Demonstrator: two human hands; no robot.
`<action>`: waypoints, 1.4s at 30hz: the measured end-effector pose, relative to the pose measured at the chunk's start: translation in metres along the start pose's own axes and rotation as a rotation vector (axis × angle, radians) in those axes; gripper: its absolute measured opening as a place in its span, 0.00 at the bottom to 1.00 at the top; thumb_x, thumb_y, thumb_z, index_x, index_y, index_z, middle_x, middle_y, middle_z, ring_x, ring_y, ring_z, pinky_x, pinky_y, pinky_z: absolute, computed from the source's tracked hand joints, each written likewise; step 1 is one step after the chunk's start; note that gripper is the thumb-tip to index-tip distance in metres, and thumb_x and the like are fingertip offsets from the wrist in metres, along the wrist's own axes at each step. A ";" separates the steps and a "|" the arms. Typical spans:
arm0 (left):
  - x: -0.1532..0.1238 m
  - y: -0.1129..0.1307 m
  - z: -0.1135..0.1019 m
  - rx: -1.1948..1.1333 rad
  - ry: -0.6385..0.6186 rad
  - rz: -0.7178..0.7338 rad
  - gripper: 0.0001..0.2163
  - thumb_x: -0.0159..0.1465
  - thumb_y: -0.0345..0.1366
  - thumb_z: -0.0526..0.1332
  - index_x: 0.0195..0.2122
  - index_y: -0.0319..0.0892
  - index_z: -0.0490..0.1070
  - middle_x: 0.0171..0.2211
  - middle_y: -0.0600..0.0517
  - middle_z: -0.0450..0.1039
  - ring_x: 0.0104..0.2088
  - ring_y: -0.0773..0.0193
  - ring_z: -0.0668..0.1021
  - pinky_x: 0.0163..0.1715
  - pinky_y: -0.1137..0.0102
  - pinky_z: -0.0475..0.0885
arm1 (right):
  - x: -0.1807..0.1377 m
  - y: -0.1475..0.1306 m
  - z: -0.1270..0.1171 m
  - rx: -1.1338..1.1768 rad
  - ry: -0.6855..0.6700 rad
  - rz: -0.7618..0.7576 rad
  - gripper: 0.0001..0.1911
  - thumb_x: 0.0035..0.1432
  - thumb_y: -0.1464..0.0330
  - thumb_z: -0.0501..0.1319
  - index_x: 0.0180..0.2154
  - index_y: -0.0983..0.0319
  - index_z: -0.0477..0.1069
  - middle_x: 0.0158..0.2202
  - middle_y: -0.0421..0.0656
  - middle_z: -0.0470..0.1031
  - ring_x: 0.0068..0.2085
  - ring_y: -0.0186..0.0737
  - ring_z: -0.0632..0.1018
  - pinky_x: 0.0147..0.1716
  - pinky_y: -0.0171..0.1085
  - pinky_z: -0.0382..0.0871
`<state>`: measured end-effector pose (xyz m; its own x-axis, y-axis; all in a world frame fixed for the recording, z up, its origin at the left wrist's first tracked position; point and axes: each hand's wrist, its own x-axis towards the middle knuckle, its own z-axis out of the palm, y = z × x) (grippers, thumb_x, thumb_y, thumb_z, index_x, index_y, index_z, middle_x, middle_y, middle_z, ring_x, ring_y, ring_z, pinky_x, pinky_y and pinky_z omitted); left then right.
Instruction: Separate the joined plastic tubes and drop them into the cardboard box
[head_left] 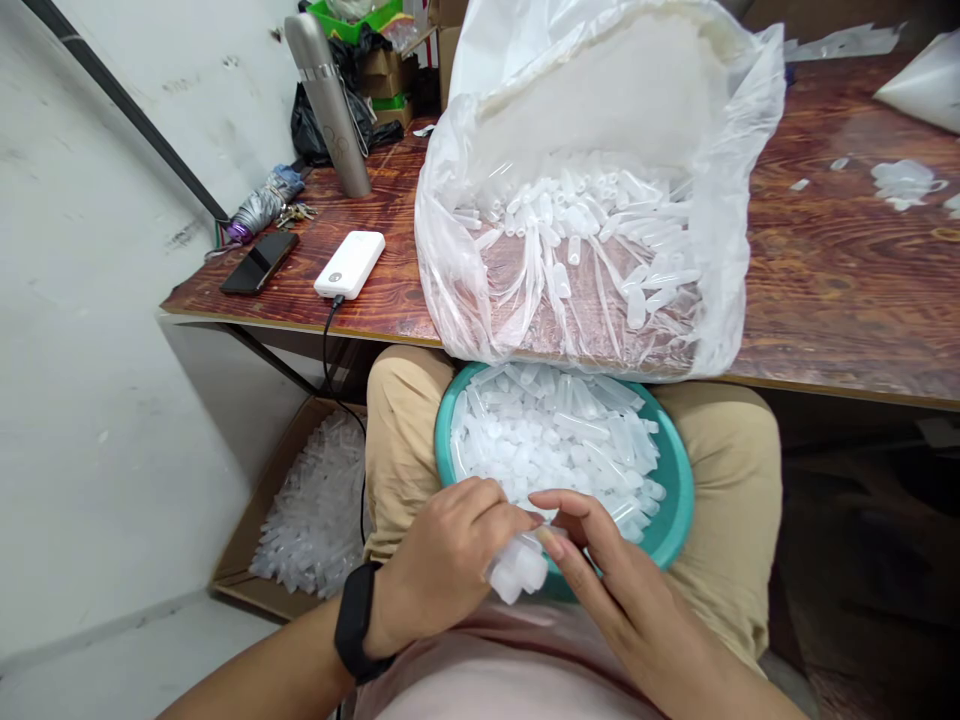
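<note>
A teal bowl (671,500) rests on my lap, heaped with small translucent plastic tubes (555,430). My left hand (442,565), with a black watch on the wrist, is closed round a bunch of these tubes (517,572) at the bowl's near rim. My right hand (607,570) meets it from the right, thumb and forefinger pinched on the same bunch. Just beyond the bowl, a big clear plastic bag (600,200) of more tubes lies open on the wooden table's (825,280) front edge.
A cardboard box (247,540) of finished tubes sits on the floor at my left. On the table's left end lie a white power bank (349,264) with cable, a black phone (259,262), a steel flask (330,100) and a folded umbrella (262,205). Loose plastic bits lie far right.
</note>
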<state>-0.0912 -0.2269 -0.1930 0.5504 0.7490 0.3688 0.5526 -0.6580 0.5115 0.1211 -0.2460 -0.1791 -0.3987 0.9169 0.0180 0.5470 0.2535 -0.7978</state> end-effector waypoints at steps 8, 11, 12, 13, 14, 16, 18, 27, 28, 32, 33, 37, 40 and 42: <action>-0.103 -0.084 -0.043 0.174 0.395 -0.935 0.19 0.70 0.45 0.61 0.59 0.47 0.66 0.52 0.47 0.76 0.49 0.53 0.81 0.50 0.55 0.79 | 0.010 0.041 -0.029 -0.223 0.127 -0.006 0.17 0.75 0.59 0.51 0.61 0.53 0.63 0.38 0.40 0.75 0.36 0.37 0.80 0.36 0.35 0.75; -0.127 -0.117 -0.049 0.261 0.422 -1.001 0.26 0.63 0.43 0.68 0.60 0.45 0.65 0.52 0.43 0.74 0.55 0.40 0.76 0.54 0.40 0.73 | 0.021 0.057 -0.030 -0.404 0.098 -0.091 0.14 0.76 0.61 0.50 0.56 0.54 0.68 0.40 0.42 0.75 0.40 0.42 0.82 0.36 0.39 0.76; -0.127 -0.121 -0.049 0.291 0.440 -0.993 0.27 0.61 0.43 0.69 0.61 0.45 0.65 0.54 0.41 0.71 0.59 0.37 0.73 0.57 0.35 0.69 | 0.026 0.061 -0.027 -0.476 0.089 -0.122 0.14 0.76 0.63 0.49 0.56 0.55 0.68 0.40 0.43 0.75 0.40 0.44 0.82 0.35 0.40 0.76; -0.123 -0.123 -0.048 0.313 0.458 -0.966 0.28 0.62 0.42 0.68 0.61 0.44 0.64 0.57 0.39 0.68 0.62 0.35 0.69 0.60 0.33 0.64 | 0.031 0.065 -0.024 -0.544 0.085 -0.154 0.14 0.76 0.64 0.49 0.56 0.56 0.68 0.41 0.45 0.75 0.41 0.46 0.82 0.34 0.42 0.76; -0.115 -0.120 -0.047 0.323 0.469 -0.922 0.26 0.64 0.42 0.67 0.62 0.44 0.65 0.59 0.38 0.66 0.64 0.37 0.67 0.62 0.35 0.62 | 0.037 0.069 -0.019 -0.600 0.083 -0.181 0.15 0.75 0.66 0.49 0.57 0.58 0.67 0.42 0.46 0.75 0.42 0.48 0.82 0.35 0.44 0.77; -0.084 -0.106 -0.044 0.296 0.443 -0.779 0.20 0.68 0.42 0.62 0.60 0.45 0.68 0.59 0.41 0.66 0.63 0.46 0.69 0.64 0.46 0.66 | 0.049 0.076 -0.009 -0.661 0.085 -0.226 0.16 0.74 0.69 0.50 0.58 0.61 0.66 0.45 0.50 0.75 0.43 0.52 0.82 0.38 0.47 0.78; -0.039 -0.086 -0.037 0.198 0.321 -0.583 0.12 0.71 0.40 0.59 0.54 0.49 0.73 0.53 0.49 0.73 0.56 0.58 0.76 0.59 0.61 0.73 | 0.057 0.083 0.001 -0.667 0.082 -0.251 0.17 0.72 0.71 0.51 0.59 0.63 0.65 0.45 0.52 0.75 0.43 0.54 0.81 0.40 0.50 0.78; 0.139 -0.046 0.040 0.165 -0.421 0.080 0.10 0.73 0.35 0.59 0.51 0.40 0.76 0.49 0.44 0.77 0.49 0.54 0.81 0.46 0.63 0.76 | 0.050 0.102 0.006 -0.643 0.113 -0.336 0.19 0.64 0.78 0.52 0.55 0.64 0.66 0.46 0.55 0.79 0.44 0.56 0.81 0.41 0.52 0.80; 0.146 -0.047 0.047 0.172 -0.434 0.088 0.09 0.71 0.36 0.62 0.49 0.39 0.77 0.48 0.43 0.77 0.47 0.52 0.81 0.45 0.62 0.76 | 0.047 0.101 0.003 -0.638 0.112 -0.343 0.20 0.64 0.79 0.52 0.56 0.63 0.67 0.46 0.54 0.79 0.44 0.54 0.81 0.41 0.50 0.80; 0.151 -0.049 0.055 0.205 -0.462 0.088 0.08 0.67 0.35 0.68 0.43 0.35 0.78 0.46 0.41 0.79 0.44 0.50 0.83 0.43 0.60 0.77 | 0.038 0.089 -0.008 -0.625 0.121 -0.350 0.20 0.66 0.79 0.52 0.55 0.58 0.69 0.45 0.48 0.81 0.44 0.50 0.83 0.41 0.46 0.81; 0.148 -0.049 0.052 0.204 -0.455 0.079 0.08 0.67 0.35 0.67 0.43 0.35 0.78 0.45 0.41 0.80 0.45 0.50 0.83 0.44 0.60 0.77 | 0.035 0.085 -0.011 -0.608 0.135 -0.334 0.19 0.67 0.78 0.52 0.55 0.57 0.69 0.46 0.48 0.81 0.45 0.49 0.83 0.42 0.46 0.81; 0.122 -0.047 0.028 0.166 -0.398 0.015 0.15 0.74 0.40 0.59 0.56 0.37 0.72 0.48 0.43 0.81 0.50 0.53 0.82 0.49 0.62 0.76 | 0.026 0.074 -0.025 -0.369 0.270 -0.187 0.16 0.72 0.70 0.54 0.58 0.54 0.68 0.49 0.46 0.78 0.46 0.42 0.83 0.44 0.41 0.80; 0.094 -0.042 0.010 0.012 -0.336 -0.059 0.17 0.74 0.43 0.58 0.59 0.41 0.70 0.51 0.48 0.81 0.50 0.59 0.82 0.49 0.67 0.76 | 0.019 0.072 -0.036 -0.241 0.415 -0.121 0.13 0.71 0.65 0.58 0.54 0.53 0.74 0.48 0.46 0.75 0.46 0.41 0.80 0.43 0.39 0.80; 0.078 -0.035 0.002 -0.117 -0.297 -0.097 0.15 0.74 0.43 0.59 0.57 0.42 0.73 0.49 0.49 0.82 0.47 0.62 0.82 0.49 0.69 0.75 | 0.014 0.070 -0.041 -0.184 0.428 -0.105 0.12 0.70 0.64 0.60 0.51 0.52 0.77 0.49 0.45 0.74 0.50 0.43 0.79 0.45 0.39 0.79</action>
<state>-0.0666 -0.1457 -0.1833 0.6667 0.7410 0.0804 0.5453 -0.5585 0.6250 0.1841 -0.2032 -0.2095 -0.1410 0.9181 0.3704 0.6568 0.3667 -0.6589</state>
